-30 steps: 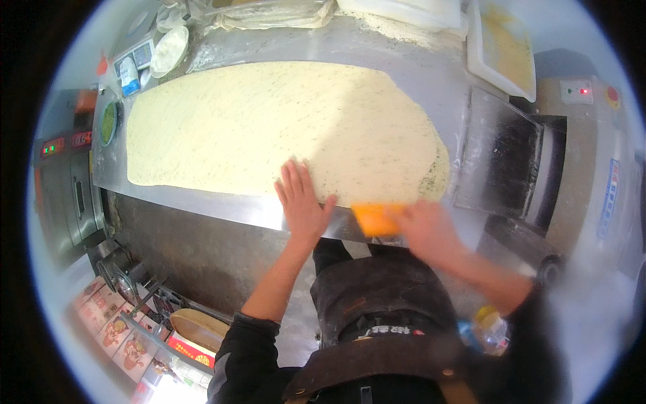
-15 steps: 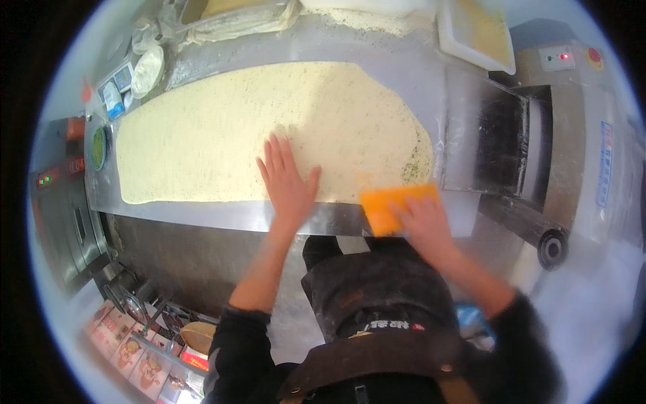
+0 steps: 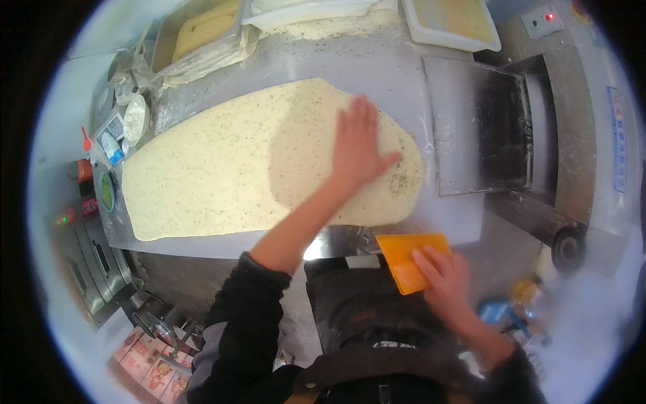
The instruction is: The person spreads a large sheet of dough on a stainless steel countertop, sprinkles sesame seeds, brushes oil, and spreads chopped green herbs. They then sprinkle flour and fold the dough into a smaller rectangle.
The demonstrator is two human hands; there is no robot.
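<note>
A large flat sheet of pale speckled dough covers the steel worktable. My left hand lies flat, fingers spread, on the dough's right part. Below the table's front edge, my right hand holds an orange plastic scraper over my dark apron. The scraper is off the dough.
A dough sheeter machine with a dark metal bed stands at the right. White trays and a plastic-lined tray of dough sit at the back. Small containers line the table's left end. Ovens stand at the lower left.
My left hand has moved up from the dough's front edge onto its right part. My right hand with the scraper has dropped away from the table edge.
</note>
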